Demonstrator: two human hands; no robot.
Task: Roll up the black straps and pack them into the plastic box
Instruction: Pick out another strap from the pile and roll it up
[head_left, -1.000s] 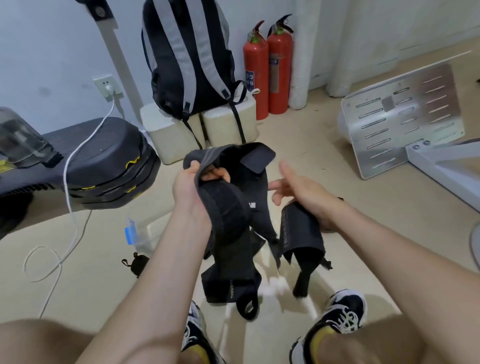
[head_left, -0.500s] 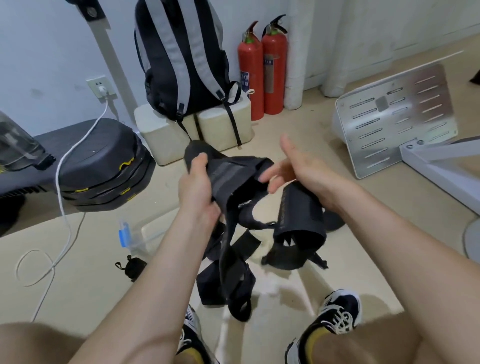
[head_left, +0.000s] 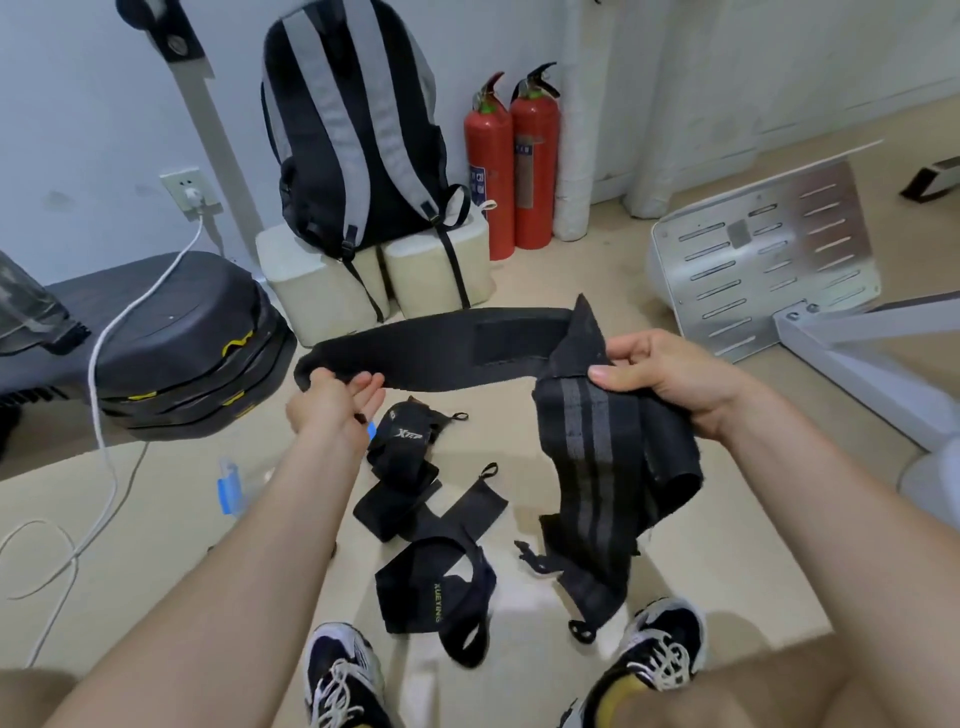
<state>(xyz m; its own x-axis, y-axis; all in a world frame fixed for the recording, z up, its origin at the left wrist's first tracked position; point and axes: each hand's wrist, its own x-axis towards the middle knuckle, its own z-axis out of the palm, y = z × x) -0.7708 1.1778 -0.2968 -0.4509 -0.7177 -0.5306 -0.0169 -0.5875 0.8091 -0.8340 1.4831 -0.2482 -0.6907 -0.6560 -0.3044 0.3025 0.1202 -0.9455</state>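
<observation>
Plastic box (head_left: 229, 489) beside loose black straps (head_left: 410, 501)

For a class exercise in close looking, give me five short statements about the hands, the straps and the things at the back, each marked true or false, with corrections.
1. The left hand grips an end of a black strap. True.
2. The right hand is empty. False: it pinches the same black strap at its fold.
3. The backpack lies flat on the floor. False: it stands upright on two pale blocks.
4. Two red fire extinguishers stand right of the backpack. True.
5. Every strap is rolled up. False: loose straps lie unrolled on the floor near the shoes.
</observation>
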